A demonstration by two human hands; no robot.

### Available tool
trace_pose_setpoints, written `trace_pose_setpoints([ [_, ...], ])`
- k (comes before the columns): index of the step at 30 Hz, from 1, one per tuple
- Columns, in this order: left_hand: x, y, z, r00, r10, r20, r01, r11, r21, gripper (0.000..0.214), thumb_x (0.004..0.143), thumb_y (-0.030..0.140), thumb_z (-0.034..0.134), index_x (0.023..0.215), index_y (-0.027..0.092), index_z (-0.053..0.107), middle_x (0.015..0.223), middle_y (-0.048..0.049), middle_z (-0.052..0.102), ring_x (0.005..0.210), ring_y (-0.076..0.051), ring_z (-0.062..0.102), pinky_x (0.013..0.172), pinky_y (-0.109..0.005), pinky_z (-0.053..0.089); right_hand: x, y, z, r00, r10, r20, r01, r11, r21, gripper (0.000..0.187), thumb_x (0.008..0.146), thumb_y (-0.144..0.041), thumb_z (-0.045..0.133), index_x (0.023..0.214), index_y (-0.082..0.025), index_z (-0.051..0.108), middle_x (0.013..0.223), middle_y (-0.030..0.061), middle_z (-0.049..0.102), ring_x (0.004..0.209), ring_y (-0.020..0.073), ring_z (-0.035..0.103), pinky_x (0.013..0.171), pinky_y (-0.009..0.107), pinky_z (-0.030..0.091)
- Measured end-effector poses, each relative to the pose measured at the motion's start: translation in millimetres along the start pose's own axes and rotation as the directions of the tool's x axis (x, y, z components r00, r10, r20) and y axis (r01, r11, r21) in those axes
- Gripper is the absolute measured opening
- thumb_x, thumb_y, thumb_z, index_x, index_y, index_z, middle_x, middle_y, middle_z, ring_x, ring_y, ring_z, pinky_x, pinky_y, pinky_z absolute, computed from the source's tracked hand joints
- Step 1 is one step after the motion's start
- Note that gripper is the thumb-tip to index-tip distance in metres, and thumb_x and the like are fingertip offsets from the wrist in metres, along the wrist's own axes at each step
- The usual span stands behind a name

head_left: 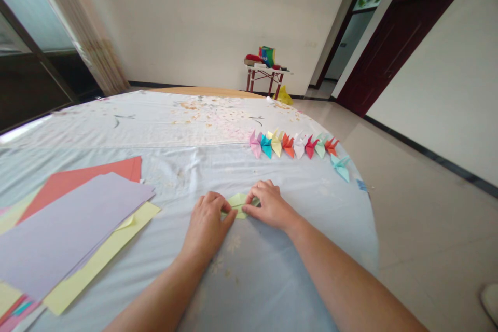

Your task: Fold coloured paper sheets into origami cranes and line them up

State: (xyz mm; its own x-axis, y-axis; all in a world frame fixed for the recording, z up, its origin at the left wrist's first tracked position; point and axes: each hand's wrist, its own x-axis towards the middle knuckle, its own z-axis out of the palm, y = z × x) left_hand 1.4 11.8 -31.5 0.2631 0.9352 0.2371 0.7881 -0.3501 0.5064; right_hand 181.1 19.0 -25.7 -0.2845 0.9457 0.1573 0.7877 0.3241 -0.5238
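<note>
A small folded piece of light green paper (240, 211) lies on the cloth-covered table between my two hands. My left hand (210, 220) pinches its left end, thumb and fingers closed on it. At the other end my right hand (269, 203) grips the paper between thumb and fingertips. A crease or slit runs across its middle from one hand to the other. Parts of both ends are hidden under my fingers.
Folded paper cranes (299, 145) in several colours stand in a row at the back right, with a turquoise crane (341, 167) nearer the table edge. Stacked coloured sheets (78, 228) lie at left. Beyond the round table (175, 166) stands a small side table (268, 70).
</note>
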Motion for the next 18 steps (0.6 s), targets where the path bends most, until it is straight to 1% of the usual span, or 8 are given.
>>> trace_pose_setpoints([
  [3, 0.4, -0.2, 0.2, 1.000, -0.013, -0.010, 0.013, 1.000, 0.001, 0.010, 0.074, 0.030, 0.054, 0.072, 0.020, 0.055, 0.082, -0.0034, 0.054, 0.082, -0.021, 0.051, 0.076, -0.034, 0.040, -0.2, -2.4, 0.6, 1.000, 0.016, -0.011, -0.016, 1.000, -0.005, 0.014, 0.073, -0.035, 0.064, 0.074, -0.021, 0.062, 0.086, 0.0017, 0.054, 0.093, 0.0190, 0.043, 0.080, 0.032, 0.028],
  [7, 1.2, -1.4, 1.0, 1.000, -0.006, -0.013, 0.006, 1.000, 0.001, 0.012, 0.075, 0.032, 0.053, 0.075, 0.020, 0.055, 0.083, -0.0037, 0.055, 0.083, -0.021, 0.051, 0.076, -0.034, 0.040, -1.0, -5.5, 4.9, 0.998, 0.039, -0.046, -0.040, 0.999, -0.023, 0.027, 0.075, -0.047, 0.059, 0.070, -0.021, 0.061, 0.085, 0.0027, 0.054, 0.093, 0.0200, 0.042, 0.079, 0.034, 0.028],
  [9, 1.1, -2.1, 1.1, 1.000, 0.001, -0.008, -0.001, 1.000, -0.006, 0.014, 0.076, 0.033, 0.053, 0.075, 0.020, 0.056, 0.083, -0.0040, 0.055, 0.084, -0.021, 0.051, 0.077, -0.034, 0.040, -1.5, -6.0, 7.0, 0.997, 0.050, -0.060, -0.052, 0.998, -0.028, 0.030, 0.075, -0.051, 0.058, 0.070, -0.022, 0.062, 0.086, 0.0028, 0.054, 0.093, 0.0204, 0.042, 0.079, 0.034, 0.027],
  [12, 0.1, -3.1, 0.6, 1.000, 0.015, 0.000, -0.015, 1.000, -0.015, 0.014, 0.076, 0.033, 0.052, 0.076, 0.020, 0.058, 0.084, -0.0040, 0.055, 0.085, -0.021, 0.051, 0.079, -0.034, 0.040, -2.3, -5.1, 7.6, 0.996, 0.058, -0.061, -0.059, 0.998, -0.021, 0.027, 0.075, -0.049, 0.058, 0.070, -0.023, 0.063, 0.088, 0.0022, 0.055, 0.093, 0.0202, 0.042, 0.080, 0.035, 0.027],
  [18, -1.6, -2.3, 0.0, 1.000, 0.021, -0.003, -0.021, 1.000, 0.000, 0.016, 0.078, 0.032, 0.050, 0.076, 0.020, 0.059, 0.085, -0.0046, 0.055, 0.084, -0.021, 0.051, 0.079, -0.035, 0.040, -2.1, -2.7, 3.3, 0.998, 0.057, -0.035, -0.057, 0.998, 0.012, 0.016, 0.075, -0.039, 0.062, 0.072, -0.023, 0.064, 0.091, 0.0014, 0.055, 0.094, 0.0192, 0.043, 0.082, 0.035, 0.028],
])
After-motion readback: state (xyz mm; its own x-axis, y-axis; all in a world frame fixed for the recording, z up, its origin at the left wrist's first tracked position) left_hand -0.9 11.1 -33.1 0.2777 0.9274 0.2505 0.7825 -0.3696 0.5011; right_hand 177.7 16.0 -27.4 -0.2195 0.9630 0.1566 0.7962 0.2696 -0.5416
